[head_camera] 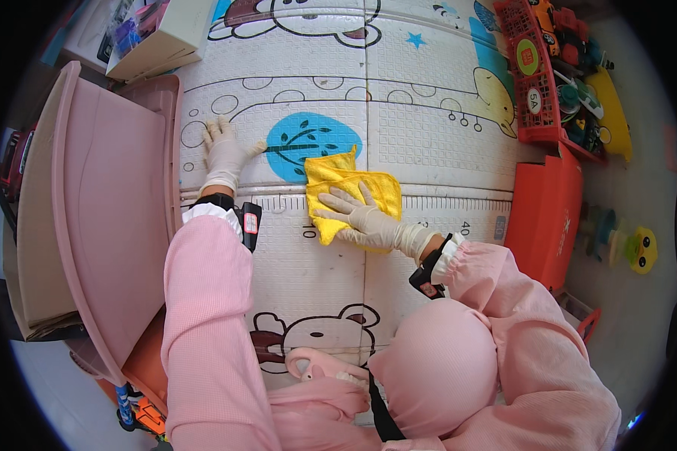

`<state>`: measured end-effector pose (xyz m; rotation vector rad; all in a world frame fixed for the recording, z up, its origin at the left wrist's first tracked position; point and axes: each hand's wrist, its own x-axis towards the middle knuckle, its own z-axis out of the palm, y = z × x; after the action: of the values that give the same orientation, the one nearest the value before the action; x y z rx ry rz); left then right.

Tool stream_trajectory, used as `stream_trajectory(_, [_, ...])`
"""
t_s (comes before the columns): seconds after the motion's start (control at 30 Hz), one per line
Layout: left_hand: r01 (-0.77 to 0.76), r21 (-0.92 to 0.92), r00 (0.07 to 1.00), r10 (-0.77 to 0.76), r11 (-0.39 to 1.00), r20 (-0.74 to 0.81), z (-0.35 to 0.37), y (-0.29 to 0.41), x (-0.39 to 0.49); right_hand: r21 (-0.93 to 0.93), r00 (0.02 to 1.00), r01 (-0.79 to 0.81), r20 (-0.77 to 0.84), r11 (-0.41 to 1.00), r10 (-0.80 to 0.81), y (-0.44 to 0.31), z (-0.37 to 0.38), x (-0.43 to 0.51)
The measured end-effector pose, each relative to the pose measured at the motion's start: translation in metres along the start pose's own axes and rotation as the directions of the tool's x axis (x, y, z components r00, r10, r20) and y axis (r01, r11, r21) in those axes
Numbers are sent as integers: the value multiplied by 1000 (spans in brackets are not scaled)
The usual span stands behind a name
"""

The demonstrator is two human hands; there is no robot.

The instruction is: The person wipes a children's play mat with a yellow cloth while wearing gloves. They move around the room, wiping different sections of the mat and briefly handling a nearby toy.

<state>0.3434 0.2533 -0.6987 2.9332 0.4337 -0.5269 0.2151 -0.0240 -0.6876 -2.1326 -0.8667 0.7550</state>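
My right hand (pixel 366 222), in a whitish glove, lies on a bunched yellow cloth (pixel 375 189), holding it against the printed foam play mat (pixel 429 152). The fingers are spread over the cloth, which covers the lower edge of a blue leaf print and part of a printed ruler. My left hand (pixel 225 152), gloved likewise, rests palm down on the mat with its fingers apart and nothing in it. Its thumb reaches toward the blue print. Each wrist wears a black strapped device.
At the left stand a pink plastic bin (pixel 118 186) and a pale box (pixel 169 39) with wrapped items. On the right are a red basket (pixel 533 90) of toys and a red box (pixel 544 220). A yellow duck-like toy (pixel 643 251) lies on the grey floor beyond.
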Motion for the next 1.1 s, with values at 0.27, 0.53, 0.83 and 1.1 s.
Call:
stream_trajectory(0.27, [19, -1, 999, -19, 1000, 29, -8, 7, -3, -502, 972, 30, -186, 865, -142, -7, 17, -12])
stream_trajectory(0.53, [31, -49, 998, -29, 998, 49, -15, 10, -8, -560, 992, -61, -122, 826, -9, -20, 27, -14])
stream_trajectory(0.83, [-26, -407, 987, 88, 913, 133, -18, -7, -14, 971, 950, -174, 210, -166, 233, -26, -51, -62])
stream_trajectory(1.1, [4, -657, 996, 58, 754, 73, -17, 7, -81, 817, 930, 32, 186, -576, 316, -66, -80, -110])
